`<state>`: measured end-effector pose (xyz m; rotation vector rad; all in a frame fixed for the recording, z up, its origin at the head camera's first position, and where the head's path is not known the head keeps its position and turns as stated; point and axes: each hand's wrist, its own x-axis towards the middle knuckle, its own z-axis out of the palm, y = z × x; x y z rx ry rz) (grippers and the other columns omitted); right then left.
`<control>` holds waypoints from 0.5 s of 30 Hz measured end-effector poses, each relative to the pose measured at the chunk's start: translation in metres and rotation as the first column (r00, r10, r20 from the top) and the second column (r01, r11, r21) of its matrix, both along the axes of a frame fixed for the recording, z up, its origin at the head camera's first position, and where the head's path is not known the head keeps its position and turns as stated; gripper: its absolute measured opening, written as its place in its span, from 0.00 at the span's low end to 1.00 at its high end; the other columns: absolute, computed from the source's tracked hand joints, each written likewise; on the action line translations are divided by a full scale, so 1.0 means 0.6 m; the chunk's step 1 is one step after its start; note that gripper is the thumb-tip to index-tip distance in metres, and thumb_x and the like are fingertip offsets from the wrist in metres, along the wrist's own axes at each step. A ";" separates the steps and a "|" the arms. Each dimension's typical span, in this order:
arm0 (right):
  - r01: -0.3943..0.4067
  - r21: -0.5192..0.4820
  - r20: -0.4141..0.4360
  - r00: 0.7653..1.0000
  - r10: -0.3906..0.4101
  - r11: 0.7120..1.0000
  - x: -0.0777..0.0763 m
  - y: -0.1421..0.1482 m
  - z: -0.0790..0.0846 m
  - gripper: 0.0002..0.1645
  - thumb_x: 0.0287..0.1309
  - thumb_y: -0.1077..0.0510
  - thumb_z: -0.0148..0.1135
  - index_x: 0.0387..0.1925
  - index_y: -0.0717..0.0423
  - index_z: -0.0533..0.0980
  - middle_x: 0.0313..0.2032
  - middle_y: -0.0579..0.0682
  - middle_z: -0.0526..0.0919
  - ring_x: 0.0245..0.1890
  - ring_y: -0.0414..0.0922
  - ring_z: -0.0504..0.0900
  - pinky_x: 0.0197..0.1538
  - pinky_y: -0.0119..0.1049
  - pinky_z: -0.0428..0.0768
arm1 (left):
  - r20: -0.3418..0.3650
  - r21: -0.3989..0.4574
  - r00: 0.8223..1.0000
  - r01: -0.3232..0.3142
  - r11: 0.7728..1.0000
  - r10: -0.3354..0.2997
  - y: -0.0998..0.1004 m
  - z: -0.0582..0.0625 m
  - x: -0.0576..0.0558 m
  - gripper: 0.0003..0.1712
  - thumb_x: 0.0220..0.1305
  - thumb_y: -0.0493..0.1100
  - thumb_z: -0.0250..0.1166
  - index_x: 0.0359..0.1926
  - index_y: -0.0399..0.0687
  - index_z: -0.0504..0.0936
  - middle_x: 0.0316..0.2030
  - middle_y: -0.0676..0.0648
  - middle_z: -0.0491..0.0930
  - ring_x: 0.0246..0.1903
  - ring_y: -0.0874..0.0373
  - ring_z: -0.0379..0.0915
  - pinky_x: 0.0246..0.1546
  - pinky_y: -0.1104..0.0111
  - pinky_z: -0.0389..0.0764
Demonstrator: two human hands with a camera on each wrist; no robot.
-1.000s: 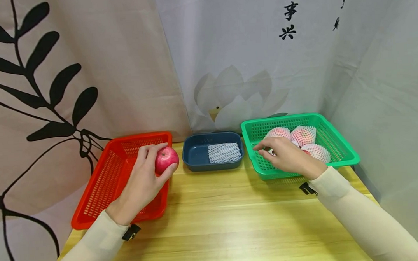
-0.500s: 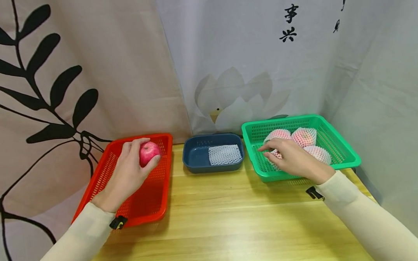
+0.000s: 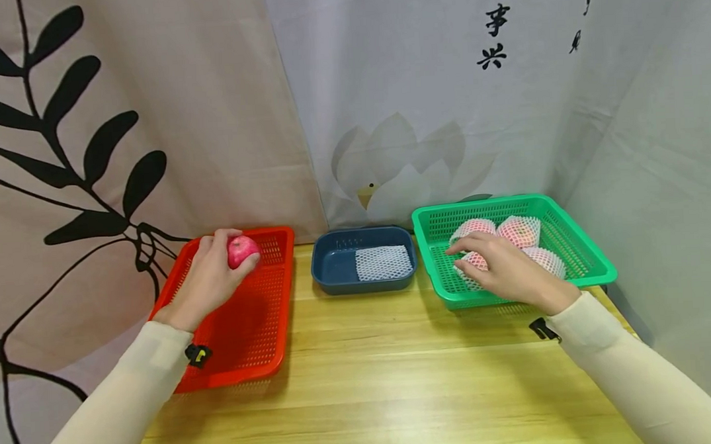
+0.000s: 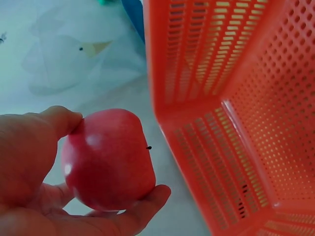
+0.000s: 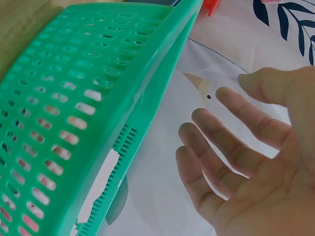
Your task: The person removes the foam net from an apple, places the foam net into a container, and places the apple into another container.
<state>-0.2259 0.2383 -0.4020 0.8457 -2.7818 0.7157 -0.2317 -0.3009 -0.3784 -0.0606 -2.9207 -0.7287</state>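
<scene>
My left hand [image 3: 210, 275] grips a red apple [image 3: 241, 251] over the back part of the red basket [image 3: 243, 372]. In the left wrist view the thumb and fingers wrap the bare apple [image 4: 110, 160], its stem towards the basket wall. My right hand [image 3: 506, 265] hovers above the green basket [image 3: 438, 271], fingers relaxed and holding nothing. Below it in that basket lie several fruits in white foam nets [image 3: 518, 231], one partly hidden by the hand. The right wrist view shows the fingers [image 5: 231, 147] spread loosely beside the basket's rim.
Between the two baskets stands a small dark blue tray [image 3: 334, 269] with a flat white foam net [image 3: 384, 263] in it. All rest on a wooden table [image 3: 362, 374]. A printed cloth [image 3: 238, 121] hangs close behind them.
My left hand has carried the apple left and back, from the red basket's right rim to over its inside. The right hand has shifted slightly to the right, still above the green basket.
</scene>
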 end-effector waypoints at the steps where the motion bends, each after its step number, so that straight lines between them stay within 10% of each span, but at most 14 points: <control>1: 0.000 -0.001 -0.001 1.000 0.000 1.000 0.000 0.002 0.000 0.15 0.83 0.59 0.70 0.64 0.54 0.90 0.66 0.57 0.92 0.73 0.63 0.86 0.78 0.69 0.83 | 0.007 -0.003 1.000 -0.006 1.000 0.006 -0.002 -0.001 -0.005 0.43 0.84 0.51 0.73 0.85 0.38 0.62 0.72 0.23 0.68 0.65 0.28 0.74 0.62 0.34 0.92; 15: 0.033 0.021 0.012 0.999 -0.034 0.999 -0.013 0.035 -0.008 0.18 0.83 0.59 0.70 0.67 0.55 0.88 0.70 0.59 0.90 0.75 0.67 0.85 0.78 0.76 0.79 | 0.129 -0.018 0.990 -0.048 0.999 0.050 -0.034 -0.022 -0.054 0.44 0.86 0.52 0.70 0.85 0.33 0.59 0.73 0.21 0.66 0.64 0.28 0.74 0.64 0.36 0.92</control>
